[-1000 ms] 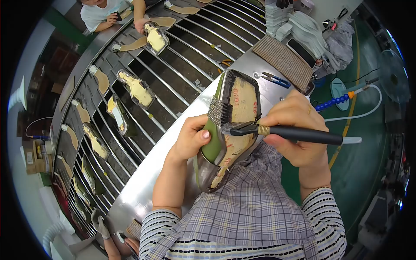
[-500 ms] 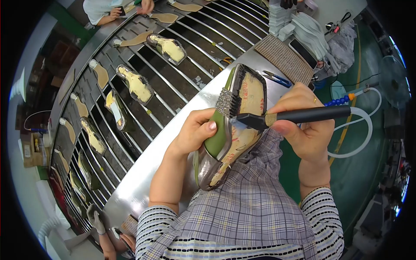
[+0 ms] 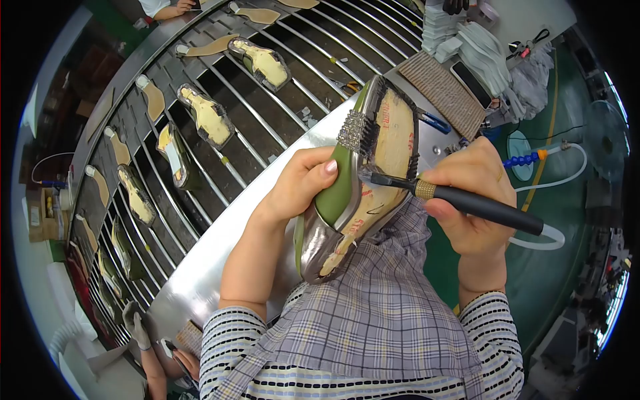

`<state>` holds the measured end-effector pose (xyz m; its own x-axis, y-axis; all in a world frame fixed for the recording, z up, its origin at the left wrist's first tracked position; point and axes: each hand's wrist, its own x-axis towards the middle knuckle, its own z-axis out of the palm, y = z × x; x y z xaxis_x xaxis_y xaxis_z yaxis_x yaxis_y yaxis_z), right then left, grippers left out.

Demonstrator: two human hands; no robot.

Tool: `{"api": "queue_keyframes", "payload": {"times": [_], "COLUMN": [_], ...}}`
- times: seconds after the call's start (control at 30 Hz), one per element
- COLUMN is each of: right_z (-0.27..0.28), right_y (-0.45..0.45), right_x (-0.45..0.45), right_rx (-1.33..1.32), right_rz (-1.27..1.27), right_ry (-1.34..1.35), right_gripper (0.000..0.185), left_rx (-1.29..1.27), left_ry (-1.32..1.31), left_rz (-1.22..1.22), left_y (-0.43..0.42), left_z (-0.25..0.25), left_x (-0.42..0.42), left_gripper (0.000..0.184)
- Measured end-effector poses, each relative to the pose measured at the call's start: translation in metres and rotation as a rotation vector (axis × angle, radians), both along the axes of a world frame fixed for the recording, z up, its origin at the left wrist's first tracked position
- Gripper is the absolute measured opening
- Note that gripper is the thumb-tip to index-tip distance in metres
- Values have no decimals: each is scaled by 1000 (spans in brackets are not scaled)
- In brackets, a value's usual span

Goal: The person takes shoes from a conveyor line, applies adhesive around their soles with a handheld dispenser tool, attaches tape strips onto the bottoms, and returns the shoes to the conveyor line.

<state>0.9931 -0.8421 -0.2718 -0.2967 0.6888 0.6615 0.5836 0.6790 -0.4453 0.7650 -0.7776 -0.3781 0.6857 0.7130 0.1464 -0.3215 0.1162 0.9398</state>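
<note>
My left hand [image 3: 293,187] grips a green and metallic-grey shoe [image 3: 343,190] by its side, thumb on the green part. The shoe is held sole up, toe away from me, its cream underside with red print facing me. A glittery band crosses its left side. In my right hand [image 3: 475,193] is a black-handled brush [image 3: 497,212] with a ringed brass-coloured collar and a pale hose at its rear end. Its flat dark head rests at the inner edge of the underside, just below the glittery band. The tip itself is hard to make out.
A roller conveyor [image 3: 243,160] on the left carries several similar shoes and tan insoles [image 3: 155,100]. Beyond the metal table edge [image 3: 213,257] lie blue-handled pliers [image 3: 433,122], a brown ribbed mat [image 3: 443,90] and a phone [image 3: 471,85]. Other people's hands show at top and lower left.
The brush handle has swung so its rear end points lower, and its head has turned flatter against the shoe. The shoe has shifted slightly up. A person's hands at the top have moved away.
</note>
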Motion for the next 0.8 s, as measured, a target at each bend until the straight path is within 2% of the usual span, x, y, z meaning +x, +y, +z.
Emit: {"api": "queue_keyframes", "payload": {"times": [0.17, 0.4, 0.57, 0.8], "right_z": [-2, -5, -10, -13], "right_y": [-7, -19, -21, -25], "right_x": [0, -7, -10, -7], "right_rx": [16, 89, 119, -21], "right_rz": [-17, -59, 1, 121], "right_ry": [-71, -188, -229, -145], "right_gripper": [28, 28, 27, 31], "left_rx": [-87, -183, -250, -337], "left_ry": [-10, 39, 32, -26], "left_rz": [153, 219, 337, 365], "left_y": [-6, -6, -8, -6], "left_z": [8, 7, 13, 10], "left_x": [13, 16, 24, 32], "left_gripper": [45, 46, 49, 52]}}
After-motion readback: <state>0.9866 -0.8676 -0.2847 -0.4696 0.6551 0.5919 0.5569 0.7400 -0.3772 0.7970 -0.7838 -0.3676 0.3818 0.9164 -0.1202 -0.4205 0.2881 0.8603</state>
